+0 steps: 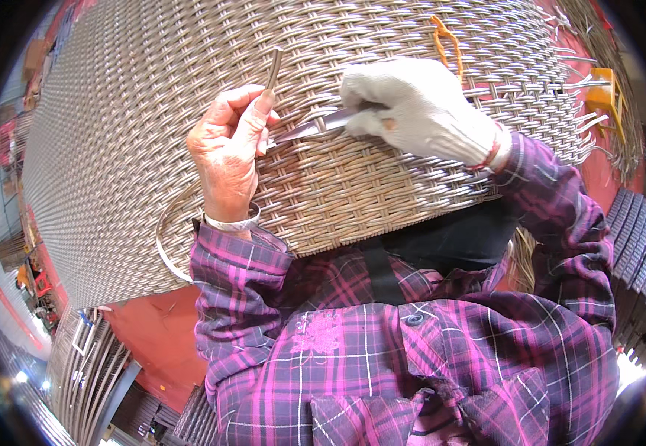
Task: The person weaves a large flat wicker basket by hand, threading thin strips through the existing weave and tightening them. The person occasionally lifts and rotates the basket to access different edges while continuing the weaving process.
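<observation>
The bare left hand [226, 145] pinches a loose strip [273, 68] upright above the woven panel [115, 149]; the gloved right hand [412, 104] grips a metal blade [309, 128] (tip beside the left fingers), near the panel's lower edge.

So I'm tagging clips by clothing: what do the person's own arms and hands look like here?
Both arms are in long sleeves of purple and pink plaid with thin white lines. The left hand is bare, with a pale band at the wrist. The right hand wears a white knitted work glove, with a red edge at its cuff.
</observation>
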The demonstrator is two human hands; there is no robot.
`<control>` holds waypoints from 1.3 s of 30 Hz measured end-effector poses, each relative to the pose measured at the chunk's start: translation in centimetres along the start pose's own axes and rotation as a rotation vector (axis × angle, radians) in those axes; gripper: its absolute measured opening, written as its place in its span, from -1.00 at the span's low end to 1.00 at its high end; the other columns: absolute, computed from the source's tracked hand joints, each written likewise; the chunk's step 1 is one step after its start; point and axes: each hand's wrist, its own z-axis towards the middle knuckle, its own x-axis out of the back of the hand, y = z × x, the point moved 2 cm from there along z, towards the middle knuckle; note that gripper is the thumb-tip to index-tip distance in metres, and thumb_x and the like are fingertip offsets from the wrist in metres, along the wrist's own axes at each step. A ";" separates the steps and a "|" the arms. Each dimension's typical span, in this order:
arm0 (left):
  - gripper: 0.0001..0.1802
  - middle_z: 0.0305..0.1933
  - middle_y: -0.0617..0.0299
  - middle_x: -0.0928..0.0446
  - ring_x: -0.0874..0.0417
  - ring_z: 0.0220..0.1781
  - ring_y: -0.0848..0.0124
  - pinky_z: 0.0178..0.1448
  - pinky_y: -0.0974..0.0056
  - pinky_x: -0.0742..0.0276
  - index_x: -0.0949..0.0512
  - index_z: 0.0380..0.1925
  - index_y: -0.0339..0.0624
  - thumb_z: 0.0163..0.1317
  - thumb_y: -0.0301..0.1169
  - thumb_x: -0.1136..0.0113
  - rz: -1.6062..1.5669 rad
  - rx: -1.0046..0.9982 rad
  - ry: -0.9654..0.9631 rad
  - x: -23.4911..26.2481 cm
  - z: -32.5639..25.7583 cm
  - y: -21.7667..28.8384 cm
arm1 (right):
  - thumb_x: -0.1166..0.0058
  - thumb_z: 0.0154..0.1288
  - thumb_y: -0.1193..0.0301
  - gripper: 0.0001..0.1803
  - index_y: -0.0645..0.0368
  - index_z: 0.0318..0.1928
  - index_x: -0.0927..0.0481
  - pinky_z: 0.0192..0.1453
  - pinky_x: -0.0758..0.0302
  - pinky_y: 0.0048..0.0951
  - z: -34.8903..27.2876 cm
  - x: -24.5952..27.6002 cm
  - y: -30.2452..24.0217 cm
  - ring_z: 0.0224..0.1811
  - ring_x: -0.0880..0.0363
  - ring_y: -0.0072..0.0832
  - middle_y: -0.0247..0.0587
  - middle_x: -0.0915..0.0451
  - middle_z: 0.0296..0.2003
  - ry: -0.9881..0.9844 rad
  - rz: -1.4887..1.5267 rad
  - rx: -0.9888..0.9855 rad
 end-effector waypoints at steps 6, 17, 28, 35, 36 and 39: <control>-0.95 -0.46 0.46 -0.54 -0.42 -0.47 0.72 -0.38 0.56 -0.29 -0.67 -0.30 -0.27 0.25 -0.53 -0.33 0.401 -0.020 -0.047 -1.0 -1.9 2.7 | -0.19 0.17 0.21 -0.78 -0.01 -0.23 -0.58 -0.28 -0.55 -0.06 -0.3 -0.7 -0.1 -0.34 -0.66 -0.08 -0.14 -0.62 -0.46 0.023 -0.049 -0.039; -0.81 -0.68 0.39 -0.48 -0.37 -0.61 0.68 -0.51 0.44 -0.26 -0.58 -0.55 -0.24 0.19 -0.44 -0.35 0.939 0.052 -0.086 1.5 -2.5 4.0 | -0.19 0.16 0.25 -0.82 -0.02 -0.24 -0.60 -0.26 -0.56 -0.05 1.1 -2.3 -0.9 -0.30 -0.67 -0.10 -0.15 -0.64 -0.43 0.076 0.017 -0.011; -0.78 -0.62 0.52 -0.42 -0.30 -0.55 0.74 -0.46 0.51 -0.22 -0.53 -0.55 -0.21 0.24 -0.46 -0.33 0.984 0.118 -0.012 0.6 -2.9 4.6 | -0.15 0.16 0.29 -0.85 0.03 -0.28 -0.60 -0.27 -0.57 -0.08 1.4 -2.5 -2.1 -0.29 -0.68 -0.12 -0.14 -0.66 -0.41 0.097 0.094 0.028; -0.80 -0.69 0.23 -0.51 -0.45 -0.65 0.53 -0.51 0.32 -0.33 -0.57 -0.55 -0.20 0.18 -0.38 -0.35 1.012 0.029 -0.131 -0.6 -2.0 2.9 | -0.20 0.15 0.27 -0.79 0.05 -0.23 -0.58 -0.23 -0.58 -0.10 1.9 -2.9 -1.5 -0.26 -0.68 -0.10 -0.12 -0.65 -0.37 0.006 0.060 0.021; -0.82 -0.68 0.20 -0.51 -0.46 -0.66 0.48 -0.51 0.30 -0.34 -0.57 -0.54 -0.20 0.17 -0.41 -0.35 1.021 -0.001 -0.128 -0.7 -1.9 2.5 | -0.22 0.14 0.28 -0.77 0.05 -0.21 -0.57 -0.22 -0.58 -0.11 1.9 -2.7 -1.3 -0.25 -0.68 -0.10 -0.13 -0.65 -0.36 -0.015 0.056 0.066; -0.82 -0.68 0.17 -0.51 -0.47 -0.66 0.45 -0.51 0.28 -0.35 -0.56 -0.53 -0.23 0.16 -0.43 -0.35 0.952 -0.004 -0.081 -0.7 -2.1 1.7 | -0.25 0.12 0.31 -0.71 0.05 -0.15 -0.54 -0.21 -0.57 -0.13 1.3 -1.7 -0.7 -0.24 -0.67 -0.12 -0.16 -0.63 -0.33 -0.077 0.029 0.158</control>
